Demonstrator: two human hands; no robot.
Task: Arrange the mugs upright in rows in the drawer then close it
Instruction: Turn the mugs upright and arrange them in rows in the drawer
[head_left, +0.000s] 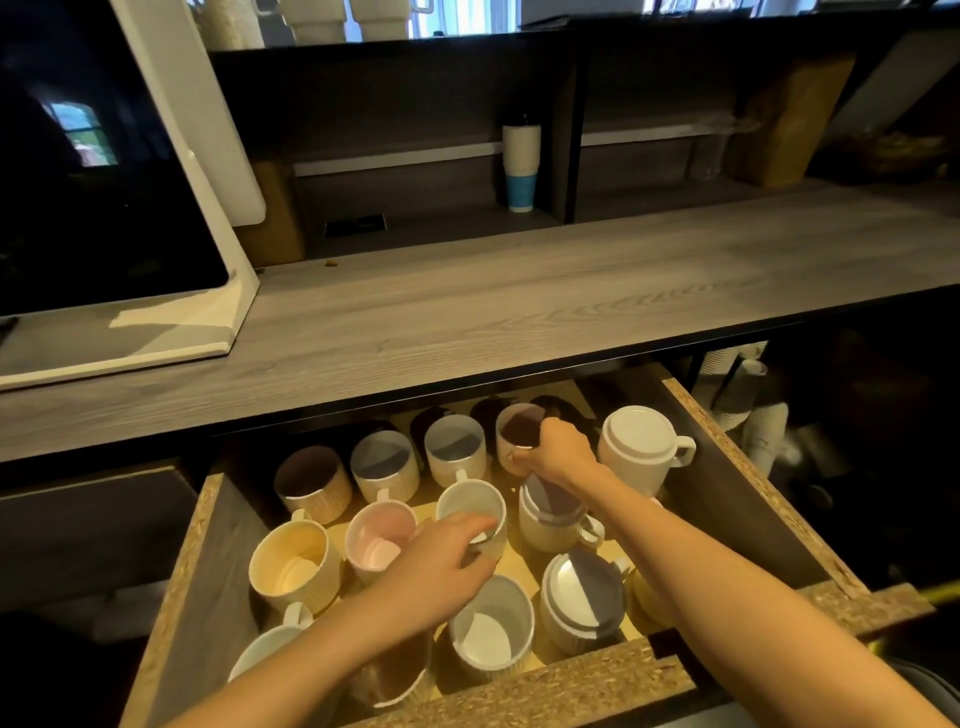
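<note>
In the open drawer (748, 467) below the grey wooden counter (519, 312), we are working with both hands among the mugs. Our right hand (558, 452) is reaching to the back row and closing its fingers over the near rim of a dark-lined mug (511, 431), which is sitting upright just beyond the knuckles, with the thumb on the side facing us. Our left hand (436, 569) is lying in the middle of the drawer, its fingers curling over the near rim of a white mug (470, 501) that is standing upright right in front of the fingertips; the thumb is pressing low on that mug's outer wall. Just left of this hand a pink mug (379, 538) and a cream mug (291, 561) are standing upright, and just below it a white ribbed mug (491, 631) is doing the same. To the right of our right wrist an upside-down white mug (641, 447) is resting with its base up, and nearer us, under the right forearm, another inverted mug (582, 597) is showing its base. A stack of paper cups (521, 166) is standing on the shelf behind the counter.
</note>
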